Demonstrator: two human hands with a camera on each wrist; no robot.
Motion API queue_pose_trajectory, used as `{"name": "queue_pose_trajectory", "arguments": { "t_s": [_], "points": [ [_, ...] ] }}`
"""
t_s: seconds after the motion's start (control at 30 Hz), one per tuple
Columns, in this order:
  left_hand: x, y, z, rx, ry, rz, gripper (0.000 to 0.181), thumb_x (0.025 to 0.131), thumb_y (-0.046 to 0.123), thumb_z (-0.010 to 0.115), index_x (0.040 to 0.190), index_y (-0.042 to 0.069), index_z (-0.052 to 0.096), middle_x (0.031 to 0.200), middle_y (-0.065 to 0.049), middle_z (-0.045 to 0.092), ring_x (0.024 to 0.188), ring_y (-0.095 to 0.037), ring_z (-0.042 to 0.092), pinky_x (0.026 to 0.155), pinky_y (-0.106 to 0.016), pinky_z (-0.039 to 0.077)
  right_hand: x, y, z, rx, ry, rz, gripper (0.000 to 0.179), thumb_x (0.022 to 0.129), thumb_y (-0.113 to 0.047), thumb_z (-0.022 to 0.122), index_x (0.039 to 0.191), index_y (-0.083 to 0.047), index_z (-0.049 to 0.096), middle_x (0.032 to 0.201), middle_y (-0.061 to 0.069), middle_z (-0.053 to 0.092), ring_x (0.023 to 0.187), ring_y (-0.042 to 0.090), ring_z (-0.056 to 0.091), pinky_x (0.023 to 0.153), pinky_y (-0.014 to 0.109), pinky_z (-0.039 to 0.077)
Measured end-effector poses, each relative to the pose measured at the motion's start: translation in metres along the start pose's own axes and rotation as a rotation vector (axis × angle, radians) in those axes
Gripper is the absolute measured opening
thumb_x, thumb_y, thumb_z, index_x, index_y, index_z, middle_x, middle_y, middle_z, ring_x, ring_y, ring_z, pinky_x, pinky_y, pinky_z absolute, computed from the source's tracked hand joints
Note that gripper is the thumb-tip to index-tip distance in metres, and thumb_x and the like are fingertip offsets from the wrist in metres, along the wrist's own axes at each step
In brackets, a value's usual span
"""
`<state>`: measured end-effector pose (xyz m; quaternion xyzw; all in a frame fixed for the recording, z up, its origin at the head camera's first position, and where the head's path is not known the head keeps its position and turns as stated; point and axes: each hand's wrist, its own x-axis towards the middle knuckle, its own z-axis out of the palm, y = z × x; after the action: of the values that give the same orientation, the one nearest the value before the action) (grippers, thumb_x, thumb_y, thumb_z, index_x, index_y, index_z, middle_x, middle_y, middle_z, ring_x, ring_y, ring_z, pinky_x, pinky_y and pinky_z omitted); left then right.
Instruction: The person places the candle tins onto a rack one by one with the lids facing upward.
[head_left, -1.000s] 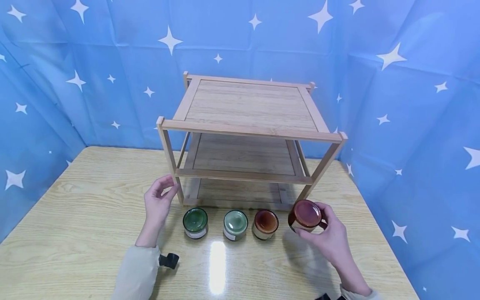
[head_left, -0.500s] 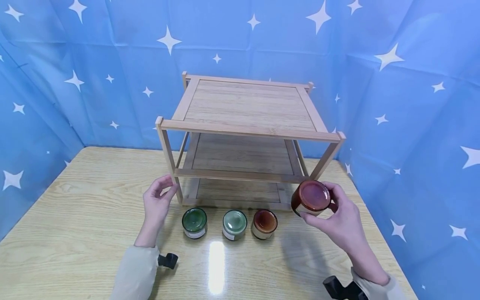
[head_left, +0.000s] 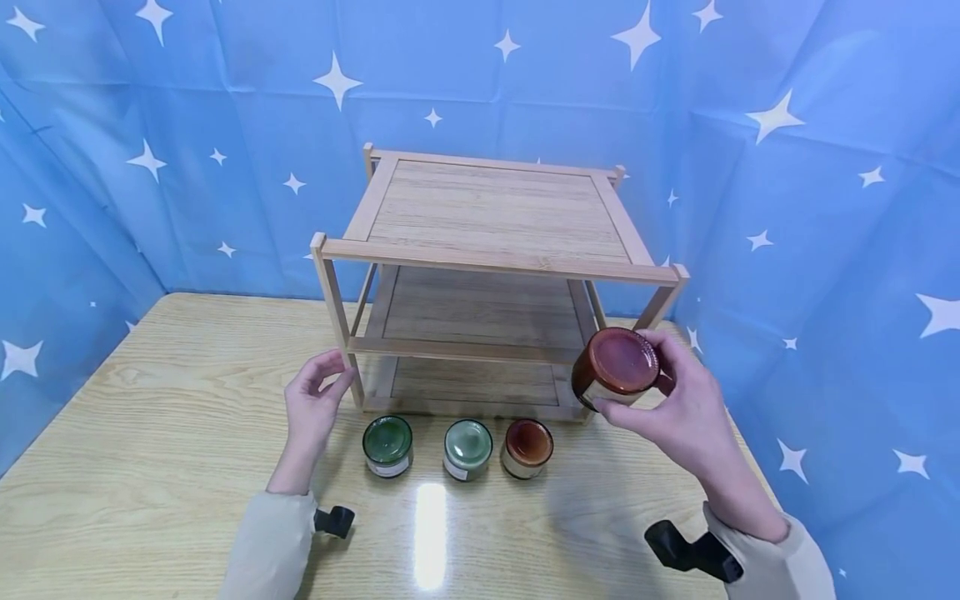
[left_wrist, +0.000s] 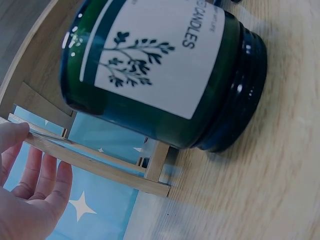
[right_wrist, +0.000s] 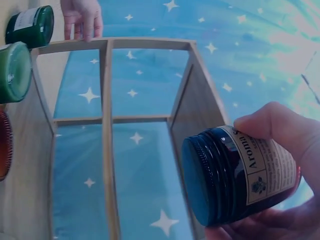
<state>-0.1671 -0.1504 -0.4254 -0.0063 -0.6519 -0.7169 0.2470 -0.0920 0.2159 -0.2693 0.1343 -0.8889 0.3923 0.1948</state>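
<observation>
My right hand (head_left: 686, 408) grips a dark red candle jar (head_left: 618, 362) between thumb and fingers, raised in front of the shelf's right front leg. Its glass base faces up; in the right wrist view, its dark lid (right_wrist: 197, 180) and a paper label (right_wrist: 257, 165) show. At the shelf's other side my left hand (head_left: 313, 400) pinches the left front leg (head_left: 355, 375) low down. A dark green candle jar (head_left: 387, 446), a pale green one (head_left: 468, 450) and an amber-brown one (head_left: 527, 448) stand lid down in a row before the shelf.
The three-tier wooden shelf (head_left: 502, 208) stands toward the back of the wood-grain table (head_left: 187, 417). A blue curtain (head_left: 450, 75) with white stars hangs behind and along the sides. Black wrist-camera mounts (head_left: 335, 522) stick out from both sleeves.
The right hand has lifted the dark red candle jar up and away from the table, now level with the middle tier's front rail. My left hand stays on the leg.
</observation>
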Motion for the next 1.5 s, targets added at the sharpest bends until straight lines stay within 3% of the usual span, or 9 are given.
{"name": "queue_pose_trajectory", "arguments": {
  "t_s": [0.47,0.9,1.2,1.5],
  "points": [
    [-0.001,0.002,0.000,0.019,-0.009,0.007,0.025,0.081,-0.015,0.062,0.105,-0.014,0.057,0.086,0.010,0.063,0.085,-0.005,0.060,0.074,-0.015,0.053,0.026,-0.030,-0.006,0.092,-0.051,-0.059,0.063,0.062,0.002,0.083,0.118,-0.002,0.053,0.104,0.003,0.059,0.088,0.003,0.059,0.075,0.009,0.049],
    [0.000,0.000,-0.001,0.009,-0.007,-0.001,0.024,0.081,-0.016,0.062,0.104,-0.013,0.058,0.087,0.009,0.063,0.085,-0.007,0.060,0.075,-0.016,0.053,0.052,-0.061,-0.004,0.086,-0.081,-0.102,0.062,0.062,0.001,0.082,0.116,0.001,0.053,0.104,0.008,0.061,0.086,0.004,0.060,0.074,0.010,0.050],
    [0.001,0.001,-0.001,-0.003,-0.012,-0.004,0.025,0.080,-0.017,0.061,0.104,-0.015,0.056,0.087,0.010,0.064,0.085,-0.006,0.060,0.075,-0.016,0.053,0.077,-0.091,-0.002,0.129,-0.117,-0.058,0.061,0.064,-0.003,0.082,0.116,-0.002,0.050,0.107,0.005,0.061,0.091,0.013,0.060,0.079,0.019,0.051],
    [0.002,0.000,-0.001,0.001,-0.020,-0.009,0.026,0.080,-0.017,0.061,0.105,-0.014,0.057,0.087,0.010,0.063,0.086,-0.006,0.060,0.076,-0.017,0.053,0.109,-0.116,0.010,0.103,-0.150,-0.052,0.066,0.063,-0.004,0.080,0.122,-0.006,0.049,0.115,0.004,0.059,0.104,0.013,0.053,0.090,0.033,0.050]
  ]
}}
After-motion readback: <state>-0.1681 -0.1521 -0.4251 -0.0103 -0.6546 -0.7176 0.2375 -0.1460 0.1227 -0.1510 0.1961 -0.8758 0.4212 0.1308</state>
